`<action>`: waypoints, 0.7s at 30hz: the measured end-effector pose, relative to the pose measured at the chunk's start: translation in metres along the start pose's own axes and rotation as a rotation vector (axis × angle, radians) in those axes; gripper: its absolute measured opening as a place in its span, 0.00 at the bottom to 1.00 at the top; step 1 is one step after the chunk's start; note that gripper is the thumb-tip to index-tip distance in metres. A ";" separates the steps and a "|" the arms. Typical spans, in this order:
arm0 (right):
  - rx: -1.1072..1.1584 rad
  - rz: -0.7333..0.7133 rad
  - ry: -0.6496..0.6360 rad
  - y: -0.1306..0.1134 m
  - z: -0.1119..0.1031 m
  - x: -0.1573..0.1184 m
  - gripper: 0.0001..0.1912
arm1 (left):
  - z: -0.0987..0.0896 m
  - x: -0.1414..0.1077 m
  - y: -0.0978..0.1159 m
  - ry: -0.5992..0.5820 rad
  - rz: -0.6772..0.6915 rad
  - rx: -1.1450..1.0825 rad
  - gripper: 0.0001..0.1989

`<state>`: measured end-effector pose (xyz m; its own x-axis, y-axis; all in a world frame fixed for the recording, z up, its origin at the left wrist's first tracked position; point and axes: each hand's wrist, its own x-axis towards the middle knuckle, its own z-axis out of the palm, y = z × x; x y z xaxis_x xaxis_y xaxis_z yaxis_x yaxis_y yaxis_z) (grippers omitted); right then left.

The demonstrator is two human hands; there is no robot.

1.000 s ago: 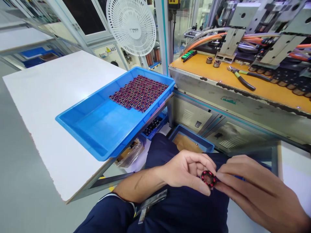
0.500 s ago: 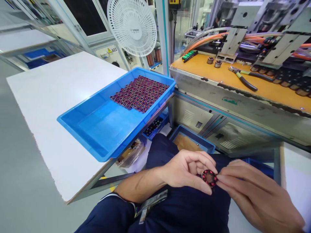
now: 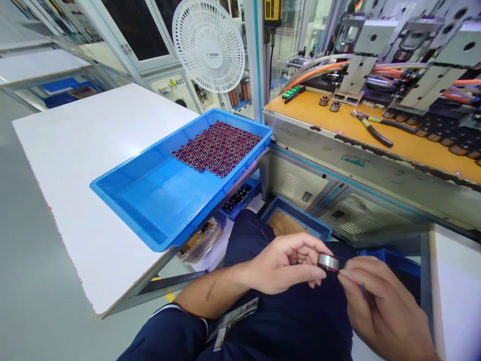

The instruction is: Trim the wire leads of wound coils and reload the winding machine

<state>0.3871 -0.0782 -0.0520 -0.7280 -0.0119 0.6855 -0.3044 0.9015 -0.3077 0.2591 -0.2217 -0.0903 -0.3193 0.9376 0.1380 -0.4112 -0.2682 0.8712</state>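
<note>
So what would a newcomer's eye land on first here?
Probably the big blue tray on the white table, small dark-and-red parts packed toward its far end. Next, the white fan behind it, then the pliers on the orange bench top at right.

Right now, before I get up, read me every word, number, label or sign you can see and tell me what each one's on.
"A01": on the cream panel behind the white table.
Yellow warning triangle: beside "A01"; its symbol is too small to make out.
Fan hub: lettering, too blurred to read.
Yellow device: dark marking, unreadable.
Green mark on the machine's front: no readable words.
</note>
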 end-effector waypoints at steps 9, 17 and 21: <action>0.032 0.085 0.046 -0.007 -0.001 -0.002 0.04 | 0.002 0.003 -0.003 -0.053 0.292 -0.217 0.15; -0.045 0.023 0.003 -0.005 -0.002 -0.001 0.11 | 0.001 0.006 0.011 -0.103 -0.215 -0.121 0.25; -0.113 0.048 0.015 -0.005 -0.002 0.001 0.11 | 0.001 0.005 0.008 -0.109 -0.114 -0.103 0.19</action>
<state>0.3888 -0.0818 -0.0484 -0.7303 0.0382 0.6821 -0.1976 0.9439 -0.2645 0.2549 -0.2187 -0.0823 -0.1737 0.9801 0.0962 -0.5264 -0.1750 0.8320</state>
